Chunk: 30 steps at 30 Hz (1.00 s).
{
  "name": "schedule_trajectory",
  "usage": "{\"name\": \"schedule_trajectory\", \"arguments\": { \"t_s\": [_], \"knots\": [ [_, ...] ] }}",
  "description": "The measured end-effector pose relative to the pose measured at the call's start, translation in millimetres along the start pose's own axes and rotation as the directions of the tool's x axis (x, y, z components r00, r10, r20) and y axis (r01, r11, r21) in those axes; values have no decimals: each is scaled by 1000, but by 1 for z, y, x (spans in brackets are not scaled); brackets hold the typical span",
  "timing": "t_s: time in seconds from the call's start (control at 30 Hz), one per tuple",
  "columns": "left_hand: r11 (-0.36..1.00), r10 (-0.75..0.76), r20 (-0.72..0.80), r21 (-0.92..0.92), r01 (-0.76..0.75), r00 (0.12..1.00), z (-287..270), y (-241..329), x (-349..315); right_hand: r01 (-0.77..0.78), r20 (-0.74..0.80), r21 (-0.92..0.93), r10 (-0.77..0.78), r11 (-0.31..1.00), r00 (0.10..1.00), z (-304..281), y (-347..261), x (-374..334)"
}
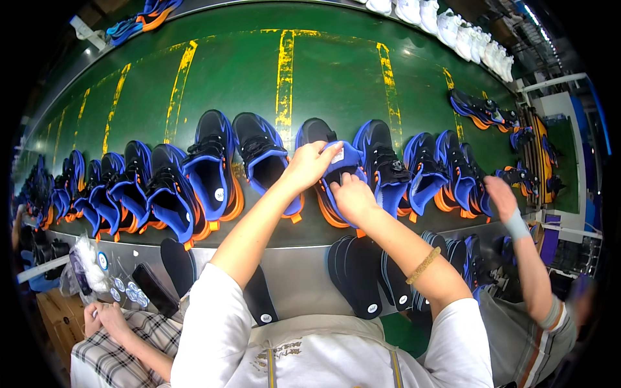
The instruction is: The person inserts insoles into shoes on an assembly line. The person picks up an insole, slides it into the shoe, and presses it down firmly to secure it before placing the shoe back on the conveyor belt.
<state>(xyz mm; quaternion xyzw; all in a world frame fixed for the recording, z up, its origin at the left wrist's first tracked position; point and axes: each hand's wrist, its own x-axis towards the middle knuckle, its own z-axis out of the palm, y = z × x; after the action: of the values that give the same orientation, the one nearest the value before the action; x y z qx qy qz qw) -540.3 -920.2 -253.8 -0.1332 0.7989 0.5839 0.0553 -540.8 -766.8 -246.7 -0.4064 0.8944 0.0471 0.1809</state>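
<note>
A black running shoe (315, 131) with blue lining and an orange sole stands in front of me, its toe pointing away. My left hand (308, 168) is closed on its blue tongue (348, 155), which is pulled up and shows a small white label. My right hand (352, 198) is at the shoe's opening, fingers curled inward below the tongue. Whatever its fingertips hold is hidden. Matching shoes stand close on both sides, one (262, 155) to the left and one (384, 161) to the right.
The green belt (233, 71) has worn yellow lines. Black insoles (354, 275) lie on the metal ledge (291, 278) before me. Round stickers (132, 294) lie left. White shoes (446, 29) line the far side. Co-workers' hands show at right (501, 196) and lower left (107, 318).
</note>
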Motion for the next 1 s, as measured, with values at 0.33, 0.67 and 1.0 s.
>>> {"name": "schedule_trajectory", "arguments": {
  "t_s": [0.33, 0.67, 1.0],
  "knots": [
    [995, 58, 22, -78, -56, 998, 1, -7, -1, 221, 472, -42, -175, 974, 864, -25, 10, 14],
    [975, -67, -15, -213, 62, 998, 16, -6, 1, 457, 582, -289, -225, 841, 782, -9, 11, 47],
    [952, 305, -228, 74, -296, 925, 37, 1, -19, 230, 67, 27, -232, 973, 970, 56, 19, 60]
  ]
}}
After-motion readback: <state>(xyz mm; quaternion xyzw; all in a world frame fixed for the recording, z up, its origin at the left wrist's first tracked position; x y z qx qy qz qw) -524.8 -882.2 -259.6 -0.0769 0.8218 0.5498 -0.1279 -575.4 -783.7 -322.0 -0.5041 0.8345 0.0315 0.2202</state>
